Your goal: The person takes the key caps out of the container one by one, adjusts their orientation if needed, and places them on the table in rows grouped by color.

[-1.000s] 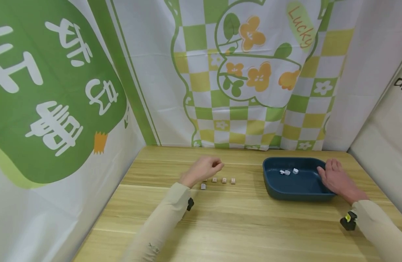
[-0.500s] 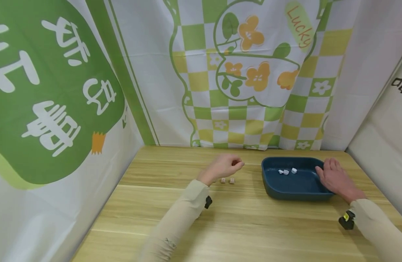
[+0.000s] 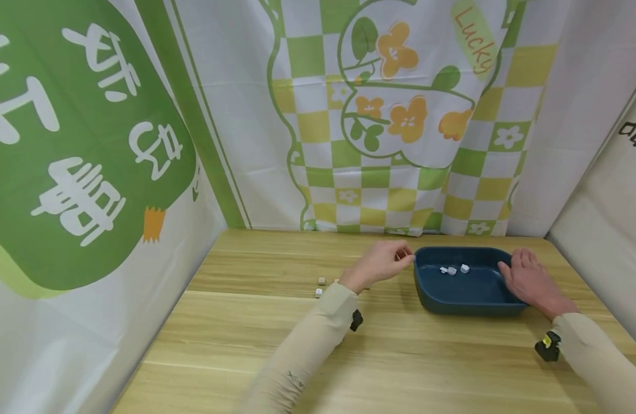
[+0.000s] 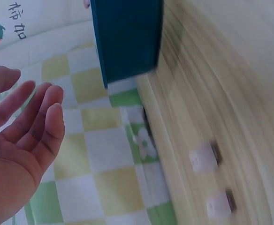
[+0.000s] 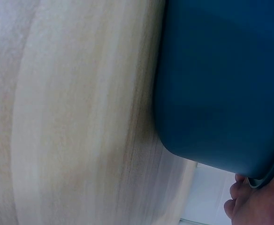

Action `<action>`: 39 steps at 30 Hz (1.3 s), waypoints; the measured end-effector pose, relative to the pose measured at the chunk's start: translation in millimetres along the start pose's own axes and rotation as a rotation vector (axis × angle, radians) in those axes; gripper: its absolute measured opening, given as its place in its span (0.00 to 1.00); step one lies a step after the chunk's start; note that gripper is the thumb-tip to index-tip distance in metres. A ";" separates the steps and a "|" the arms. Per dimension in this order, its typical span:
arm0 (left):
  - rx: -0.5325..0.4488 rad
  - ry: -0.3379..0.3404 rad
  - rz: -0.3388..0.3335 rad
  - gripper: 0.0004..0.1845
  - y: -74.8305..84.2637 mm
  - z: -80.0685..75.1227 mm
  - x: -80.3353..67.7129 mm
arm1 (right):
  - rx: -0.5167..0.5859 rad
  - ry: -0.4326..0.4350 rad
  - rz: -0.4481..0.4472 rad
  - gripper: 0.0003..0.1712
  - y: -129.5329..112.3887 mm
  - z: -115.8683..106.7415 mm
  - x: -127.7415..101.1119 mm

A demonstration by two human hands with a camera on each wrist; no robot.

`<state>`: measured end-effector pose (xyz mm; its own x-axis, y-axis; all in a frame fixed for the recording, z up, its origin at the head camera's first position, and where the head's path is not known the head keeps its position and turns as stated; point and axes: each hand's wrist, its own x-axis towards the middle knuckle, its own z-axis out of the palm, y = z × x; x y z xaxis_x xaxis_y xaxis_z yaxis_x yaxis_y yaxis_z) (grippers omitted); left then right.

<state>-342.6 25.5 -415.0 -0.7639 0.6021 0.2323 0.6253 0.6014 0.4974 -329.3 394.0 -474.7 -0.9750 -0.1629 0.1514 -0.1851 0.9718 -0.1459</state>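
Note:
A dark blue plastic tub [image 3: 470, 309] stands at the right of the table, with several small white keycaps [image 3: 465, 268] on its floor. Beside the tub's left rim hovers my left hand [image 3: 382, 261]. In the left wrist view its fingers [image 4: 26, 117] are loosely bent, thumb apart, nothing visible between them. My right hand [image 3: 535, 282] holds the tub's right rim, thumb on the inner side and fingers over the edge. Pale keycaps [image 3: 321, 281] lie on the table left of the tub, some hidden behind my left wrist; the left wrist view shows two keycaps [image 4: 204, 158].
The wooden table [image 3: 235, 345] extends toward me. A patterned cloth [image 3: 380, 195] hangs along its back edge, with more printed cloth [image 3: 90, 322] at the left and a pale cloth wall [image 3: 613, 230] at the right. Each wrist carries a small black camera [image 3: 356, 319].
My left hand has moved right, from above the keycap row to the tub's left rim, uncovering keycaps at the left. My right hand and the tub stay where they were.

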 end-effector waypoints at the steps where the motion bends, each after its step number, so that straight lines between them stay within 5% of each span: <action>1: -0.002 0.006 0.000 0.11 2.5 1.9 2.1 | 0.000 0.005 -0.003 0.39 -0.1 0.1 0.0; 8: -0.054 0.042 0.009 0.13 20.4 15.3 16.3 | 0.000 0.043 -0.025 0.38 1.4 2.1 -0.2; 15: -0.099 -0.011 -0.035 0.17 35.7 32.4 30.1 | -0.004 0.068 -0.035 0.38 3.1 4.5 -0.3; 23: -0.131 0.010 -0.054 0.15 44.4 53.3 41.8 | 0.011 0.009 -0.006 0.41 3.0 1.6 0.9; 39: -0.209 0.071 -0.239 0.13 48.6 85.5 60.1 | -0.009 0.043 -0.047 0.37 2.4 2.0 -0.2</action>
<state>-344.5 135.8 -448.4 -0.8989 0.4143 0.1429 0.3866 0.5959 0.7039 -329.9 396.1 -477.0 -0.9589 -0.2015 0.1996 -0.2295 0.9648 -0.1285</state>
